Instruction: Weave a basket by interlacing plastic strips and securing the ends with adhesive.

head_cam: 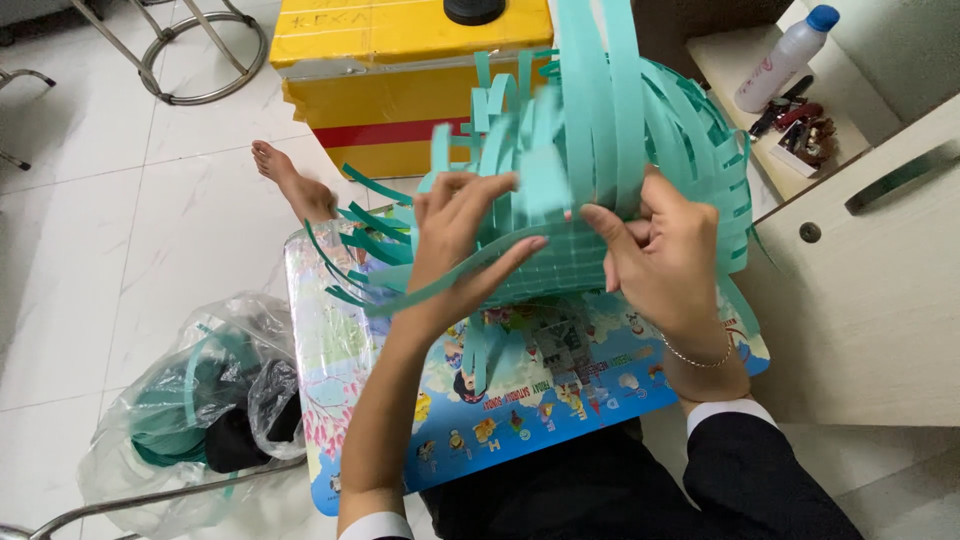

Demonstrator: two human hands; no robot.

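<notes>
Teal plastic strips [600, 110] are standing up from a half-woven basket [560, 265], which is resting at 12 o'clock on a colourful board [520, 400], loose ends pointing upward. The left hand [455, 245] is pinching one strip [450, 275] running from 8 to 2 o'clock, while the right hand [665, 260] is gripping the woven wall.

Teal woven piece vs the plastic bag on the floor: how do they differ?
The teal woven piece is held up by both hands, left hand and right hand, over a colourful board; the plastic bag lies untouched on the floor. The woven piece is a tight grid with loose strips fanning upward; the bag is clear and crumpled, with dark contents. Both hold teal strips.
</notes>
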